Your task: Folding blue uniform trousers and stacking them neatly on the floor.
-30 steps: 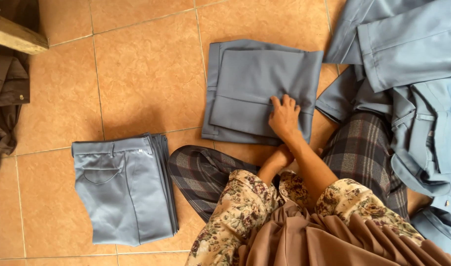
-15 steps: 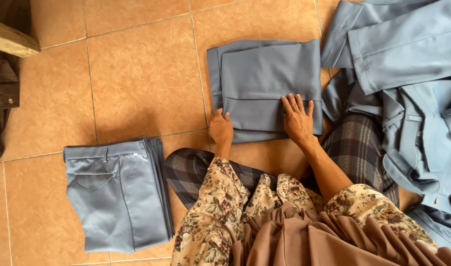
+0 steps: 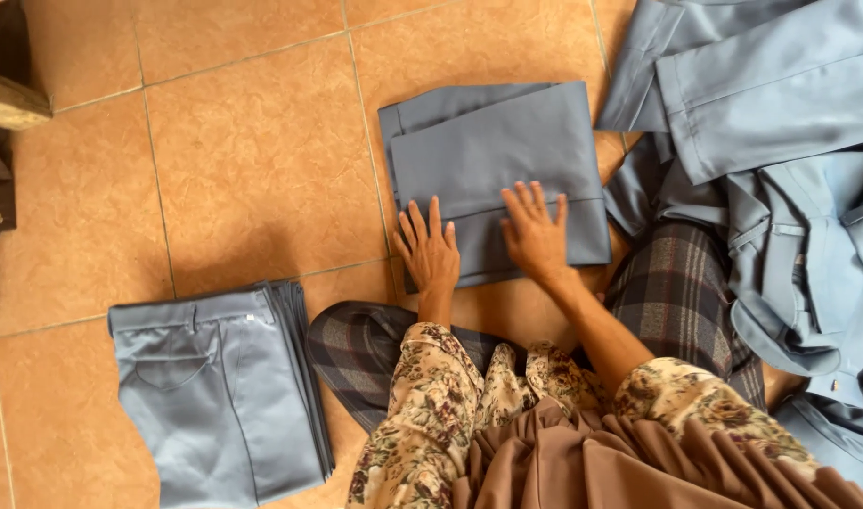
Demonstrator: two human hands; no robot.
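Pressed flat, fingers spread, left hand (image 3: 429, 251) and right hand (image 3: 537, 233) on the near edge of soft, light folded trousers (image 3: 493, 170) on the floor (image 3: 252, 160); best gripped along that fold.

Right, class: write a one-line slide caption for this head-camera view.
Both hands, left hand and right hand, press flat on folded grey-blue trousers on an orange tiled floor.
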